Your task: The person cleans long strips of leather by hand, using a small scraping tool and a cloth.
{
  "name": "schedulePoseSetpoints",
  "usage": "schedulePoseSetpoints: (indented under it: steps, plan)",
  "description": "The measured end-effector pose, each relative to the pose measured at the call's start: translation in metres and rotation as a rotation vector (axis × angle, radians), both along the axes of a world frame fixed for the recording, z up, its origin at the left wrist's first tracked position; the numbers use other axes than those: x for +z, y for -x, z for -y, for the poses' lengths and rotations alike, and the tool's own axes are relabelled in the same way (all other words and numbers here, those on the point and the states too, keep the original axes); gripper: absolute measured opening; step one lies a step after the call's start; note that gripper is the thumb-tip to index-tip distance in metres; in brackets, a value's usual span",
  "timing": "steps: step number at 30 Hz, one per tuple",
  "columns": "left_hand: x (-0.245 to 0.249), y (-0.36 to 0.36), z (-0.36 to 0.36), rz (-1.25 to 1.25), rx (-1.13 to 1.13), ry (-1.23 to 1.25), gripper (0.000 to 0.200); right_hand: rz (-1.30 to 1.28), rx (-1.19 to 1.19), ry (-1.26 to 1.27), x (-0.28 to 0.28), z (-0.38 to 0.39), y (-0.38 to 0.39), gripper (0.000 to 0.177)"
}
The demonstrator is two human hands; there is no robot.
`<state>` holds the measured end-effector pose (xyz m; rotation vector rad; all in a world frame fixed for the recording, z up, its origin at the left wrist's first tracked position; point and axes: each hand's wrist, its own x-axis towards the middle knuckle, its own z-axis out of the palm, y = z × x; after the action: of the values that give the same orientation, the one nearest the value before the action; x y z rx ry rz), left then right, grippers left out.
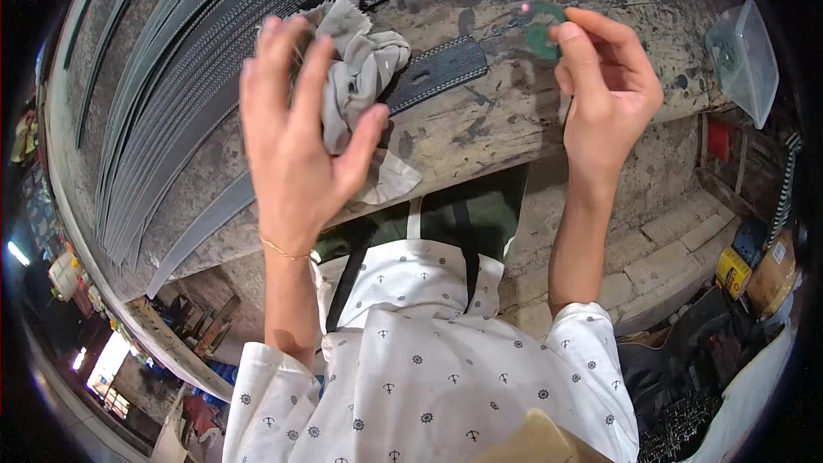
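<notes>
My left hand [300,129] has its fingers spread over a crumpled grey cloth [364,60], slightly blurred; whether it touches the cloth is hard to tell. Between the thumb and fingers of my right hand [604,90] is a small green curved piece [542,34] with a pink spot near its tip. A dark strap end with pale stitching [450,69] lies on the worn work surface [506,111], running out from beside the cloth. Many more dark stitched straps [184,94] fan out at the left, partly behind my left hand.
A clear plastic container [750,60] stands at the far right of the surface. Below it are a red item [718,139] in a wooden frame, a yellow box [733,273] and a brown round object [771,274]. Dark material lies at the lower right.
</notes>
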<state>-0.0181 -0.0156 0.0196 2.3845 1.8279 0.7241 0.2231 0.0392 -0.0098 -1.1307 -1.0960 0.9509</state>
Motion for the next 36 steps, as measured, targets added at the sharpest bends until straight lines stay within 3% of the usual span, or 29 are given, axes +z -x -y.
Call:
schedulePoseSetpoints:
  steps: [1, 3, 7, 11, 14, 16, 17, 19, 21, 24, 36]
  plan:
    - [-0.008, 0.002, 0.010, -0.042, -0.001, 0.090, 0.055, -0.004, 0.003, -0.002, 0.001, 0.000, -0.001, 0.012]
    - [-0.019, -0.009, 0.017, -0.017, 0.015, 0.082, 0.053, -0.196, 0.000, 0.018, 0.003, 0.000, -0.003, 0.014]
    - [-0.011, -0.043, -0.005, 0.069, -0.112, -0.017, 0.055, -0.332, -0.035, -0.010, -0.001, 0.001, -0.007, 0.015]
    - [-0.015, -0.063, -0.017, -0.002, -0.126, 0.067, 0.053, -0.382, -0.050, -0.003, 0.000, 0.000, -0.008, 0.015]
    - [-0.019, -0.057, -0.013, 0.084, -0.140, 0.043, 0.049, -0.394, -0.065, 0.014, 0.001, 0.004, -0.006, 0.014]
    - [-0.020, -0.047, -0.012, 0.298, -0.090, 0.054, 0.043, -0.106, -0.052, 0.030, 0.000, 0.001, -0.003, 0.011]
    - [-0.018, -0.041, -0.008, 0.305, -0.086, 0.055, 0.043, -0.098, -0.048, 0.032, 0.000, 0.001, -0.001, 0.011]
    - [-0.006, -0.025, 0.005, 0.207, 0.091, 0.007, 0.037, 0.229, 0.029, 0.056, 0.003, 0.001, 0.005, 0.009]
    - [-0.005, -0.013, 0.011, 0.179, 0.104, 0.037, 0.043, 0.255, 0.065, 0.073, 0.007, -0.002, 0.011, 0.007]
    - [-0.017, -0.002, 0.015, 0.091, -0.090, 0.052, 0.058, 0.317, 0.076, 0.104, 0.007, -0.004, 0.018, 0.006]
    - [-0.023, 0.004, 0.012, 0.139, -0.110, 0.049, 0.056, 0.400, 0.080, 0.119, 0.004, 0.000, 0.020, 0.006]
